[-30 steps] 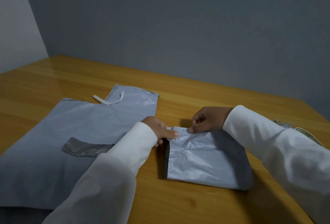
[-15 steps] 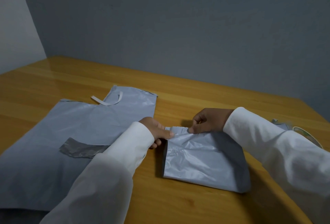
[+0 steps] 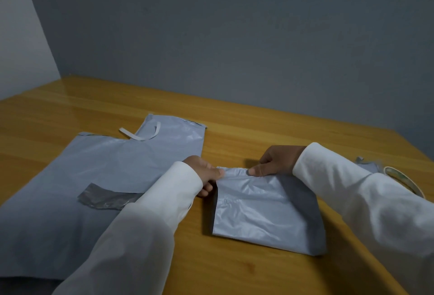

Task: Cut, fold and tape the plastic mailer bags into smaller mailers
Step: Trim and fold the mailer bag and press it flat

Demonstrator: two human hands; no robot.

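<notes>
A glossy wooden desk (image 3: 234,130) stands in a corner of grey-blue walls (image 3: 234,36), dimly lit. On it the small folded mailer (image 3: 265,215) lies right of the large cut mailer bag (image 3: 70,200), which bears a white strip (image 3: 141,136) and a dark scrap (image 3: 105,197); the left hand (image 3: 204,173) and right hand (image 3: 270,165) each pinch the small mailer's far edge. White sleeves (image 3: 352,200) cover the wrists, and a tape roll (image 3: 404,180) and a grey piece behind the right sleeve are partly hidden and hard to make out.

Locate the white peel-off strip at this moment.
In the head view, the white strip lies curled at the far edge of the large grey mailer bag on the left of the wooden table, beyond the left hand and untouched.
</notes>
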